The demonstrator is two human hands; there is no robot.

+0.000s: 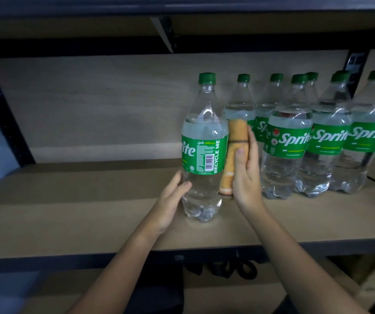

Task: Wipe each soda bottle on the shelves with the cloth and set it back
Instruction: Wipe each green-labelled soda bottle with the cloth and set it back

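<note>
- While one soda bottle (202,143) stands apart from the rest on the shelf (91,200), it looks to be the one in hand now, mid-wipe; its base seems to rest on the board or just above it, and I cannot tell which
- The left hand (170,200) makes its grip low on that bottle's clear body, below the green label, thumb across the front and fingers curled round the far side; the bottle is upright
- The right hand (246,173) has its grip on the cloth (234,150), a tan folded or rolled piece with a dark band across it; fingers lie along its right side and the thumb presses its front; the cloth is against the right flank of the bottle, from just above the label down to the lower body
- So the bottle sits between the two hands, left grip on it directly, right grip touching it only through the cloth
- The other bottles (306,141) stand clustered to the right, just beside the right hand, caps on, labels mostly forward; nothing shows which of them are wiped already, so the share done cannot be read
- By my judgement, what is left for this bottle: finish the flank, turn it for the remaining sides, set it back with the group; then the others as needed
</note>
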